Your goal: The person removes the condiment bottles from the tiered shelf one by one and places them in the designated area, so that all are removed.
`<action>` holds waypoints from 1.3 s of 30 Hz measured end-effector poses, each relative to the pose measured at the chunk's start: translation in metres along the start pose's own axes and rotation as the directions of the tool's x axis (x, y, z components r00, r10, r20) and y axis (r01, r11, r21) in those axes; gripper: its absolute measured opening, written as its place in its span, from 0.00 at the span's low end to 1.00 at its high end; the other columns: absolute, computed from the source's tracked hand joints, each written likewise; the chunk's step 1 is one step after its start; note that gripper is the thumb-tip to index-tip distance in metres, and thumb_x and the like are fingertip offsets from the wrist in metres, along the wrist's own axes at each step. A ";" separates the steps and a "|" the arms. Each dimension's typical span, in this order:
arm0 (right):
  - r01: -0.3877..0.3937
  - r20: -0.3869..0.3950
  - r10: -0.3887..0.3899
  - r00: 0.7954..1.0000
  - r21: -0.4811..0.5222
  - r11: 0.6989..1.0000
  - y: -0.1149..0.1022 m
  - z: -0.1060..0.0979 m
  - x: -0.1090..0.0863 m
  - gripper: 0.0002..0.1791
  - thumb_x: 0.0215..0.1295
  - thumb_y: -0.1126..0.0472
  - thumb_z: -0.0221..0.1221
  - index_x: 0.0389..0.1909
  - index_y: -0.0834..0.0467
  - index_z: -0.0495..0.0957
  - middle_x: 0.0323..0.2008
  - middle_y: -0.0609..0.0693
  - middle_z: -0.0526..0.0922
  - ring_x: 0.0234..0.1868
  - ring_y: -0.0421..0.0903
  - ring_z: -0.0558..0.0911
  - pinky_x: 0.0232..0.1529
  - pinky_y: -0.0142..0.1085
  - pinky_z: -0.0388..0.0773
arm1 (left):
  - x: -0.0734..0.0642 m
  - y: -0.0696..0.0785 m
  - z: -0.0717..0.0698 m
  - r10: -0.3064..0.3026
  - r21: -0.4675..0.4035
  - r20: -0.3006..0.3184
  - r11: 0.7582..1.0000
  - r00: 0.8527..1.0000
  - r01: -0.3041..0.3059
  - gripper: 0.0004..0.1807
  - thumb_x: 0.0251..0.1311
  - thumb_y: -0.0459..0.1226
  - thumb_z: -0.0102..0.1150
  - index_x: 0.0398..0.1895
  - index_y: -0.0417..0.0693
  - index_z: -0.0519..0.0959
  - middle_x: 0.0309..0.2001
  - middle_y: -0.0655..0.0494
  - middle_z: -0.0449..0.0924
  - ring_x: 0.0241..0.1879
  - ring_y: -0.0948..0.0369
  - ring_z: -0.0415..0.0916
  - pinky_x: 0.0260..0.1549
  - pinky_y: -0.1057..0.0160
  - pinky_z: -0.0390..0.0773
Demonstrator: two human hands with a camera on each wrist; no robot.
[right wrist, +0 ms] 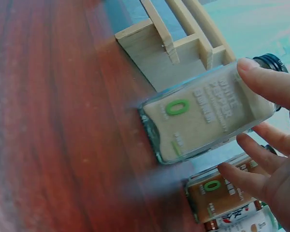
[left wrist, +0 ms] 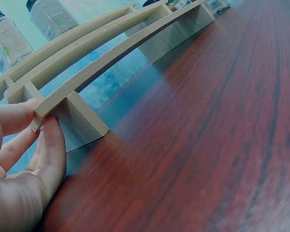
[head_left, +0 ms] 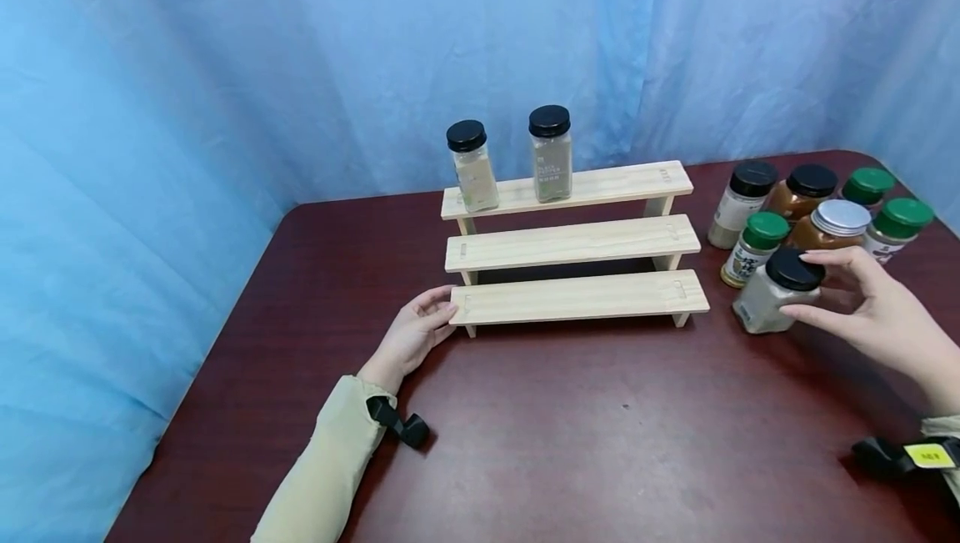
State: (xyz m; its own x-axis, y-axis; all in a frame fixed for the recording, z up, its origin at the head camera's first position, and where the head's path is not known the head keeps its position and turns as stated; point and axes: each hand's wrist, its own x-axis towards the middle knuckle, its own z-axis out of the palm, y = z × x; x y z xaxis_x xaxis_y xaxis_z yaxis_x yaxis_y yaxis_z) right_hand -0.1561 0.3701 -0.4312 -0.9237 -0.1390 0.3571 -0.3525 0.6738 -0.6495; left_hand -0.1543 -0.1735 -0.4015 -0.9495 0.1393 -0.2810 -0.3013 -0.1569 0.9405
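Observation:
My left hand (head_left: 414, 328) pinches the left end of the lowest tier of a pale wooden three-step rack (head_left: 577, 299), thumb above and fingers beneath in the left wrist view. At the right, my right hand (head_left: 873, 309) holds a square glass spice jar (head_left: 768, 303) with a black lid, thumb on the near side and forefinger by the lid. Pale powder fills this jar, and its print reads white pepper in the right wrist view. Whether its base touches the table is unclear. Two black-lidded spice jars, one left (head_left: 476, 180) and one mid-left (head_left: 552, 168), stand on the top tier.
Beside the rack's right end cluster several more jars: a black-lidded one (head_left: 735, 213), a small green-lidded one (head_left: 746, 259), a silver-lidded brown one (head_left: 825, 230) and others with green lids. Blue curtains (head_left: 375, 67) hang behind and left of the dark red table (head_left: 600, 443).

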 end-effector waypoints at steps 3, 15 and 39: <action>0.006 -0.015 -0.006 1.000 -0.047 0.999 -0.006 -0.004 0.002 0.36 0.48 0.70 0.70 0.60 0.58 0.67 0.51 0.30 0.63 0.41 0.13 0.67 0.33 0.09 0.65 | 0.000 -0.001 -0.001 -0.003 -0.002 -0.002 1.000 1.000 0.003 0.25 0.67 0.26 0.46 0.67 0.35 0.59 0.34 0.63 0.75 0.33 0.70 0.76 0.36 0.72 0.76; -0.008 -0.090 0.004 0.996 -0.051 0.999 -0.129 -0.031 0.036 0.21 0.57 0.69 0.64 0.51 0.67 0.71 0.43 0.22 0.62 0.42 0.17 0.64 0.38 0.07 0.60 | 0.001 0.005 -0.001 -0.009 0.004 -0.010 1.000 1.000 0.009 0.26 0.67 0.27 0.47 0.68 0.36 0.59 0.34 0.63 0.75 0.33 0.70 0.77 0.35 0.72 0.75; -0.001 0.104 -0.023 0.994 0.226 0.974 -0.254 0.061 0.162 0.38 0.61 0.53 0.63 0.70 0.46 0.57 0.68 0.57 0.57 0.65 0.57 0.66 0.64 0.52 0.63 | 0.002 -0.001 0.000 0.003 0.011 -0.005 1.000 1.000 -0.002 0.26 0.67 0.27 0.47 0.67 0.36 0.59 0.34 0.63 0.75 0.33 0.71 0.77 0.36 0.72 0.75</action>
State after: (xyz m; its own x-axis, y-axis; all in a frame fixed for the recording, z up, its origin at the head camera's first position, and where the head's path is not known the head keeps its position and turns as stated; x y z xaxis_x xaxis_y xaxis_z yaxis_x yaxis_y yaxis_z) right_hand -0.2254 0.1324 -0.2488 -0.9259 -0.2294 0.3002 -0.3764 0.4924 -0.7848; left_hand -0.1557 -0.1734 -0.4031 -0.9508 0.1337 -0.2796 -0.2980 -0.1461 0.9433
